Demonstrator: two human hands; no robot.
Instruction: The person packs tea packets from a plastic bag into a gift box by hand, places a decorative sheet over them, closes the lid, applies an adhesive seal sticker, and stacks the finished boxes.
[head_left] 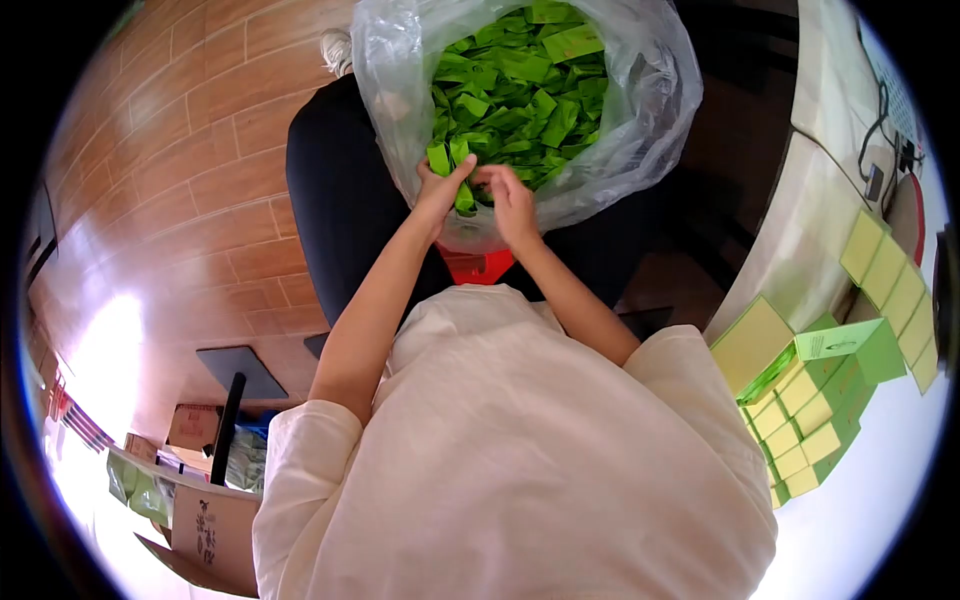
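Note:
A large clear plastic bag (650, 120) full of small green packets (520, 100) rests open between the person's legs. At its near rim my left hand (440, 195) is closed around a few green packets (462, 155), which stick up between thumb and fingers. Just to the right, my right hand (512, 205) has its fingers curled, slightly blurred, over the near edge of the packets. Whether it holds anything cannot be made out.
At the right, green and yellow boxes (800, 430) are stacked on a white table (850, 540), with an open green box (765, 345) beside them. Cardboard boxes (215, 530) stand at the lower left. The floor (220, 150) is brown tile.

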